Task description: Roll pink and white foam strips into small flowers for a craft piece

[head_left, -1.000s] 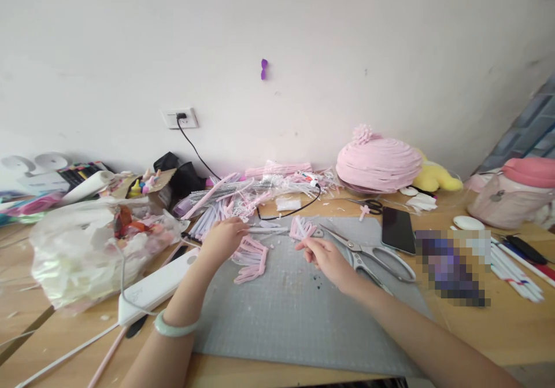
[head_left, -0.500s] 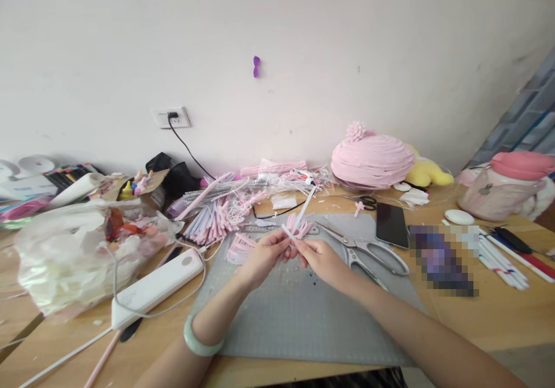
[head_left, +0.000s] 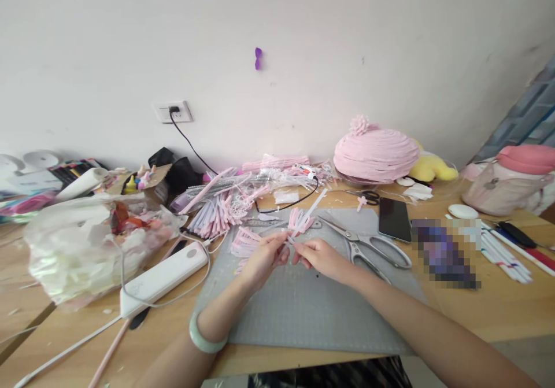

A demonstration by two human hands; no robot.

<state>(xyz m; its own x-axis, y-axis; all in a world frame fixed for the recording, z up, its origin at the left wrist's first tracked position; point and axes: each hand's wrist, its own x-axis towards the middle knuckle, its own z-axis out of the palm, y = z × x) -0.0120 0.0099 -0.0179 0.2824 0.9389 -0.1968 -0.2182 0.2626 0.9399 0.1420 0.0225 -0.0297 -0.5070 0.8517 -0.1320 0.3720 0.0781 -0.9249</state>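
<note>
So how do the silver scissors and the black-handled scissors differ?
The silver scissors have metallic handles; the black-handled scissors have dark ones. The silver scissors look larger than the black-handled scissors. The silver scissors lie mostly on the gray mat; the black-handled scissors lie behind it on the wooden table. Both lie unheld.

A pale wall (head_left: 303,87) is rising behind a light wooden table (head_left: 437,324).
Soft, even light is falling across the wall, where faint scuffs are showing and a small purple shape (head_left: 258,59) is sticking. A black cord (head_left: 189,140) is trailing down from a white socket (head_left: 173,111); blue-grey brick patterning (head_left: 520,116) is running down the right side, and a dark seam (head_left: 26,333) is crossing the wood at left.
</note>
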